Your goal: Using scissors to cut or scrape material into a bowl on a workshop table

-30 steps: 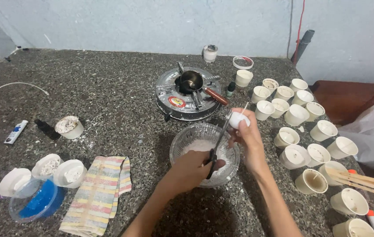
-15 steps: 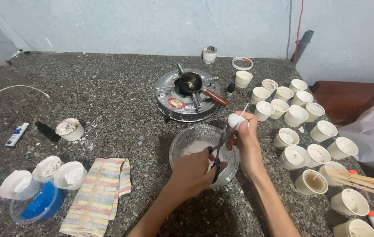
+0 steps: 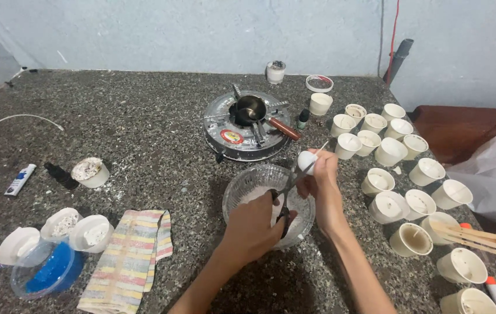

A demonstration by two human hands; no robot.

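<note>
Speckled stone counter point(image 3: 143, 116) carries a white and blue tube point(image 3: 20, 179) near its left edge and a round red and yellow sticker point(image 3: 232, 137) on the stove point(image 3: 248, 125) mid-counter. Above a glass bowl point(image 3: 242, 186), the right hand point(image 3: 320, 180) pinches a white ball point(image 3: 307, 161) in its fingertips; the left hand point(image 3: 253, 229) grips scissors point(image 3: 285, 195), blades touching the ball.

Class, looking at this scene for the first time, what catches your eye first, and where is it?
At centre, the left hand works scissors against a small white piece pinched by the right hand, over a glass bowl. Pale paper cups crowd the right side; a small stove sits behind.
</note>
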